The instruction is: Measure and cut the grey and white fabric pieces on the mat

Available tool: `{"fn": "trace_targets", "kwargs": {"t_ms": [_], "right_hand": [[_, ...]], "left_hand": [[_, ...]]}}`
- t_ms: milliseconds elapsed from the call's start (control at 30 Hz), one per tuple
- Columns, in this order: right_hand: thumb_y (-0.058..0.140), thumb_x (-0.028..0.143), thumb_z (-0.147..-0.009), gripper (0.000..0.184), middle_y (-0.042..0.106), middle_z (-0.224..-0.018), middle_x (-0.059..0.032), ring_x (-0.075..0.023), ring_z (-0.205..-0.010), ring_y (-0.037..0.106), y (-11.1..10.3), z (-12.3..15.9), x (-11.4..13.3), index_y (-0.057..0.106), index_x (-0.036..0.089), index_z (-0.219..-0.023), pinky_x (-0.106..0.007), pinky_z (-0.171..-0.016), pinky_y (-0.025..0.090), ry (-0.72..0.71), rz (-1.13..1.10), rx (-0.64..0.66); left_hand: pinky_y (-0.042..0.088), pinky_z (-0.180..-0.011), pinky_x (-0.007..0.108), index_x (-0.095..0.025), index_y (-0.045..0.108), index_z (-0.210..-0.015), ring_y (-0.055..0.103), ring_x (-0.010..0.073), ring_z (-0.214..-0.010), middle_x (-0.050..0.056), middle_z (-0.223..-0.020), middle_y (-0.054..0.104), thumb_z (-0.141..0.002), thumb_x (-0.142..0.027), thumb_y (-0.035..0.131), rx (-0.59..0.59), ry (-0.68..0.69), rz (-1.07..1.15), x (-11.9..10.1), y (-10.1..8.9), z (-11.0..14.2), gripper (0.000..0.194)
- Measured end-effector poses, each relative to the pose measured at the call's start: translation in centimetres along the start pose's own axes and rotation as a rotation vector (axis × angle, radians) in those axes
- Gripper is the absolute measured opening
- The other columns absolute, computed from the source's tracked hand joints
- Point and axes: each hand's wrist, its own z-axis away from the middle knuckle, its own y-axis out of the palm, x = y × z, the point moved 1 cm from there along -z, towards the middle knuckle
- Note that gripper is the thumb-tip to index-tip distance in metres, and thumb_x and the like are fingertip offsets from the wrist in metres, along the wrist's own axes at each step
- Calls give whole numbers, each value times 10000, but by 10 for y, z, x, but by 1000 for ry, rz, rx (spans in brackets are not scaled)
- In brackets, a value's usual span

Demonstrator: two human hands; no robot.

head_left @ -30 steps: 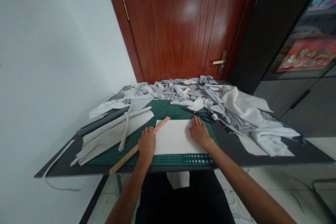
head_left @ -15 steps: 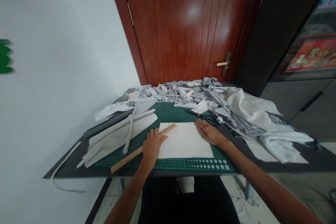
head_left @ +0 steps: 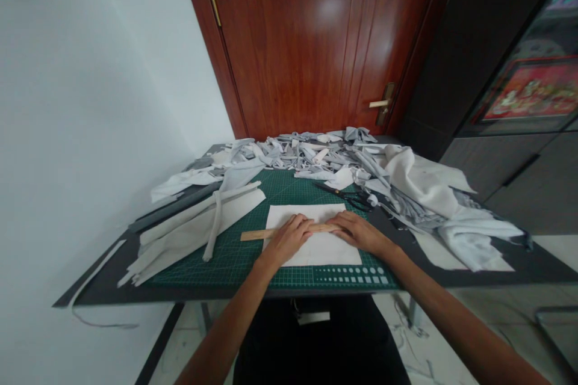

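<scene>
Head view: a wooden ruler (head_left: 257, 235) is pressed across a white sheet (head_left: 316, 251) on a green cutting mat (head_left: 235, 258), steadied under a flat, unclenched left hand (head_left: 289, 239) and right hand (head_left: 356, 233).

We log a wooden ruler (head_left: 255, 235), smooth and matt, across a matt white sheet (head_left: 316, 250), paper or cloth we cannot tell. The green cutting mat (head_left: 217, 258) looks like matt plastic, the soft cloth scraps (head_left: 469, 234) are creased, and the door (head_left: 298, 42) is glossy varnished wood.

Bright, even light leaves soft shadows, with glare on the varnished door (head_left: 329, 12) and wide-angle bending at the edges.
</scene>
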Motion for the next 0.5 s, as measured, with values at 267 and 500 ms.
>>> {"fn": "trace_targets", "kwargs": {"t_ms": [267, 500], "right_hand": [[498, 359, -1046, 385, 706, -1264, -140, -292, -1188, 641, -13, 39, -4, 666, 233, -1368, -494, -1069, 520, 117, 8, -58], [434, 314, -1035, 532, 654, -1373, -84, -368, -1293, 579, 5, 26, 104, 498, 398, -1556, -615, -1053, 512, -77, 6, 20]], "left_hand": [[467, -1061, 400, -225, 683, -1249, 582, 232, -1170, 65, -1219, 674, -1057, -251, 506, -125, -130, 17, 40, -19, 60, 262], [470, -1039, 366, -216, 713, -1193, 595, 219, -1127, 64, -1167, 684, -1020, -201, 511, -169, -147, 69, 43, -22, 67, 266]]}}
